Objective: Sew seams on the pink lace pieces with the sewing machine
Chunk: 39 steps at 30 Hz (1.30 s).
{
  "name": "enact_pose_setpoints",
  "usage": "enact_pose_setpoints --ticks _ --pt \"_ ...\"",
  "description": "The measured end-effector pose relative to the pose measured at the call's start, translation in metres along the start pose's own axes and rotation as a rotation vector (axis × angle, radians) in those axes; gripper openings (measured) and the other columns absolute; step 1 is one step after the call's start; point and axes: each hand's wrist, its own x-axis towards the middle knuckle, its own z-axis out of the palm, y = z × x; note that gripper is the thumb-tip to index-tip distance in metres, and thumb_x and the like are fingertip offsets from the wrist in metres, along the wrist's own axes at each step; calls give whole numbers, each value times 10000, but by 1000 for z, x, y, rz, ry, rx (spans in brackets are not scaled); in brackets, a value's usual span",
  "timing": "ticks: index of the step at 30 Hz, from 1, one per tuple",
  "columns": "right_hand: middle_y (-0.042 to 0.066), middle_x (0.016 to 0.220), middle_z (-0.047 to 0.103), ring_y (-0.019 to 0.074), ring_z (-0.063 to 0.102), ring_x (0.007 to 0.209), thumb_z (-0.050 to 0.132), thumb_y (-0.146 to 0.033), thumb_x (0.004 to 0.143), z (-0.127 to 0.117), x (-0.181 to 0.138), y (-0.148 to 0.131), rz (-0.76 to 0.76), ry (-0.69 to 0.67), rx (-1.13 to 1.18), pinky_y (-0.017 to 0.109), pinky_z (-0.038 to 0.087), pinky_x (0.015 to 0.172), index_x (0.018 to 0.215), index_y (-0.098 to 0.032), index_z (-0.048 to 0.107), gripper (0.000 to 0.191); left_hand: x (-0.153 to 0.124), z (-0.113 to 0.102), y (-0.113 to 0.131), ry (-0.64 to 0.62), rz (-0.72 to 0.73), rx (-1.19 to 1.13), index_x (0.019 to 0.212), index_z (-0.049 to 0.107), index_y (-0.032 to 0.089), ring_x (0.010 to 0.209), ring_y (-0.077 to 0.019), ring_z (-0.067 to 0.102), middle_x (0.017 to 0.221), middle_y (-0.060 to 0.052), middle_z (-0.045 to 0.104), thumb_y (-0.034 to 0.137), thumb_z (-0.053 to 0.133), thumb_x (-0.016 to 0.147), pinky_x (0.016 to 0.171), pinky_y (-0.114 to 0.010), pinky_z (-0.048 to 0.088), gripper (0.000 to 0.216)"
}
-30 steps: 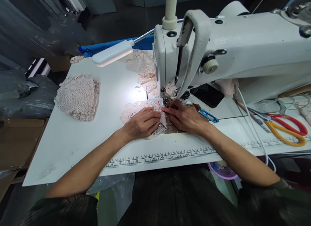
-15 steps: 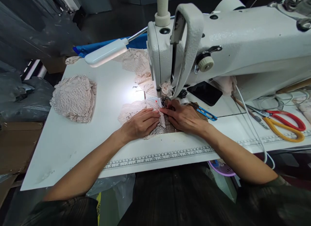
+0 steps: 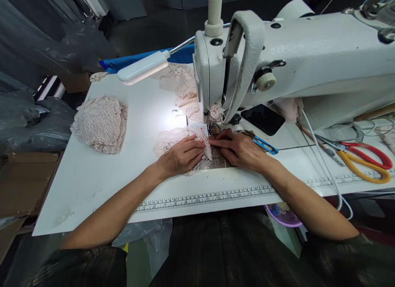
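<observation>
A scalloped piece of pale pink lace (image 3: 165,140) lies under the sewing machine's presser foot area (image 3: 212,130). My left hand (image 3: 182,156) rests palm down on this lace, its fingers stretched flat and close together. Just right of it, my right hand (image 3: 240,149) reaches in with the index finger extended to the lace's edge. Its thumb is apart and the other fingers are partly curled. I see nothing gripped in either hand. A fabric flower (image 3: 215,112) hangs on the machine head (image 3: 212,73) above the lace.
A stack of lace pieces (image 3: 100,124) sits at the left; more lace (image 3: 182,83) lies behind the needle. To the right are blue thread snips (image 3: 264,144), a black phone (image 3: 263,119) and red-and-yellow-handled scissors (image 3: 364,159). A lamp (image 3: 143,68) overhangs the white table (image 3: 77,196).
The whole view has shifted slightly, so the table and machine sit a little further right. Both hands stay at the lace, with the right index finger still at its edge.
</observation>
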Motion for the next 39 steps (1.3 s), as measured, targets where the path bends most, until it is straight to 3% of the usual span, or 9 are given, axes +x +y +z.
enact_pose_setpoints --ticks 4,11,17,23,39 --pt "128 1150 572 241 560 1042 488 -210 933 -1 1 -3 -79 -26 -65 406 500 869 1203 -288 686 344 -1 2 0 1 -12 2 1015 621 130 990 -160 692 996 -59 715 84 596 893 1008 -411 562 133" --pt "130 1144 569 241 532 1032 507 -229 928 -4 4 -10 -74 -59 -169 353 507 758 1187 -293 694 326 2 -4 -1 -1 -2 14 1004 622 147 949 -155 688 981 -47 722 130 606 892 981 -425 546 115" --pt "125 1130 570 235 541 997 515 -213 920 -3 3 -9 -94 -37 -151 373 507 772 1178 -302 697 328 10 -15 -8 -144 -35 193 1061 616 137 886 -214 646 1108 -113 698 230 574 909 704 -377 502 183" --pt "123 1145 565 232 531 1007 517 -207 922 -2 2 -9 -94 -30 -156 361 489 769 1188 -289 688 327 9 -12 -8 -260 -42 259 1189 576 103 939 -252 616 1208 -165 646 250 500 939 734 -403 495 300" --pt "121 1165 559 243 520 1035 512 -217 930 -2 2 -11 -82 -45 -184 347 480 752 1158 -303 694 304 8 -12 -7 -262 -70 270 1213 575 117 911 -246 584 1280 -144 617 268 491 941 716 -394 452 322"
